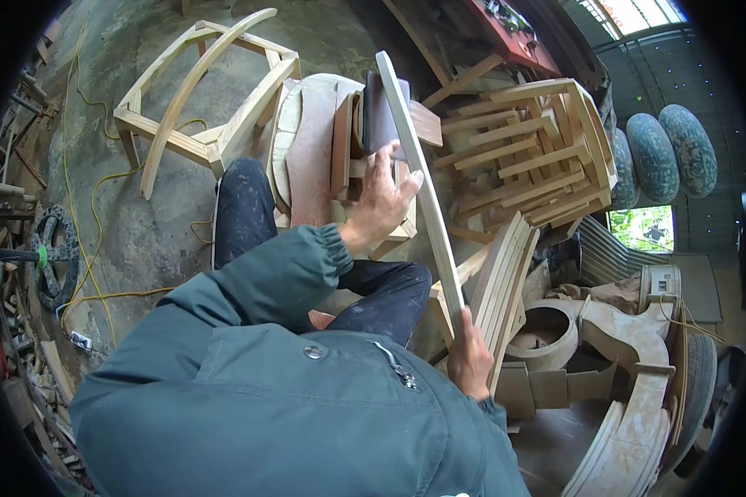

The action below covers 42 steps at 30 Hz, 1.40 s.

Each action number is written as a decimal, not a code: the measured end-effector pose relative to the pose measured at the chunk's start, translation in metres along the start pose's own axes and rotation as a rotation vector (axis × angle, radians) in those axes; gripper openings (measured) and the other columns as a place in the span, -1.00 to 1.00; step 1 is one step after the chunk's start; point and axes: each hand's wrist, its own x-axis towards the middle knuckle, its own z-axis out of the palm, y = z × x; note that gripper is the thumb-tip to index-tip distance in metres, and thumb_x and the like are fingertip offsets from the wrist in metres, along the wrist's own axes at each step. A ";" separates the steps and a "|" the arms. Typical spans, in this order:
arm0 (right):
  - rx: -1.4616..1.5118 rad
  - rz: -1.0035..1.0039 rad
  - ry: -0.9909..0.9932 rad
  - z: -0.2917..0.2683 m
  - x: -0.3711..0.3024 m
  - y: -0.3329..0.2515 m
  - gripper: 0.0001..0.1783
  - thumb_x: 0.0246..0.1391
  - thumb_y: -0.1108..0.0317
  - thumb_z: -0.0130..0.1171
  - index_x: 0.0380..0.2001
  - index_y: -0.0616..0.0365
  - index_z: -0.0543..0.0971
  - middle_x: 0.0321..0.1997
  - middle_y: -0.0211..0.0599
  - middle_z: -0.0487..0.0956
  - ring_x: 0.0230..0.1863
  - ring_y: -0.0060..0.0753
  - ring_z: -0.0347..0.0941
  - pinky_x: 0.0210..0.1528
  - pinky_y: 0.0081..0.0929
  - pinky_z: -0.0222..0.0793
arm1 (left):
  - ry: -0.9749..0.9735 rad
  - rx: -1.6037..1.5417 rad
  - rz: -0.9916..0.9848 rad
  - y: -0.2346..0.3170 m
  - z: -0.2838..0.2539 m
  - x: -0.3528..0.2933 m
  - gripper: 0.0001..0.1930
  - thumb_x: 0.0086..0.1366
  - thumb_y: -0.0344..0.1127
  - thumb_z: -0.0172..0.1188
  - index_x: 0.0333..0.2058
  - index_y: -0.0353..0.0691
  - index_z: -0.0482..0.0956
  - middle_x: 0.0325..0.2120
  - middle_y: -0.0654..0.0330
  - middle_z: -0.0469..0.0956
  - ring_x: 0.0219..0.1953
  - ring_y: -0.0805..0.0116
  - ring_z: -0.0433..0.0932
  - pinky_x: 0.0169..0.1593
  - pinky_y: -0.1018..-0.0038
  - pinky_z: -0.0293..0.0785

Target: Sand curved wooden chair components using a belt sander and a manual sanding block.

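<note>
A long, slightly curved, pale wooden slat [419,166] stands slanted in front of me, its far end raised toward the top of the view. My right hand [471,360] is closed around its near end, low on the right. Farther up, my left hand [381,199] is beside the slat with fingers apart, its fingertips and thumb at the left edge of the wood. Behind the slat is a dark, smooth plate [380,112] next to brown boards [317,137]. Several similar curved slats [506,286] lie stacked beside my right hand.
A curved wooden frame [174,137] stands at the far left. Several slatted wooden frames [547,153] are piled at the right. A yellow cord [95,207] runs over the concrete floor. Carved wooden pieces [630,331] and a tyre [698,389] crowd the lower right.
</note>
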 end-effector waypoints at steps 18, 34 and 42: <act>0.132 -0.056 -0.048 0.024 0.184 -0.002 -0.03 0.14 0.54 0.09 0.58 -0.22 0.05 -0.23 0.03 0.59 -0.29 0.25 0.58 -0.31 0.08 0.49 | -0.097 -0.303 -0.206 -0.020 -0.020 -0.022 -0.26 0.41 -0.16 0.23 0.40 -0.39 0.14 0.28 -0.22 0.31 0.23 -0.03 0.47 0.31 0.19 0.40; -0.135 -0.032 -0.035 0.082 0.358 -0.031 -0.14 0.26 0.52 -0.04 0.53 -0.53 0.14 -0.21 -0.05 0.58 -0.23 0.06 0.67 -0.23 -0.05 0.60 | -0.062 -0.225 -0.275 -0.024 -0.077 -0.009 -0.44 0.45 -0.26 0.19 0.31 -0.38 0.30 0.23 -0.07 0.39 0.21 0.14 0.48 0.28 0.27 0.45; 0.190 0.087 -0.082 0.026 0.060 0.004 -0.11 0.17 0.59 0.13 0.54 -0.16 0.18 -0.11 0.02 0.61 -0.17 0.12 0.65 -0.24 -0.10 0.59 | -0.016 -0.257 -0.218 -0.038 -0.015 -0.010 -0.27 0.32 -0.30 0.23 0.40 -0.34 0.17 0.30 -0.18 0.28 0.31 -0.03 0.36 0.37 0.18 0.32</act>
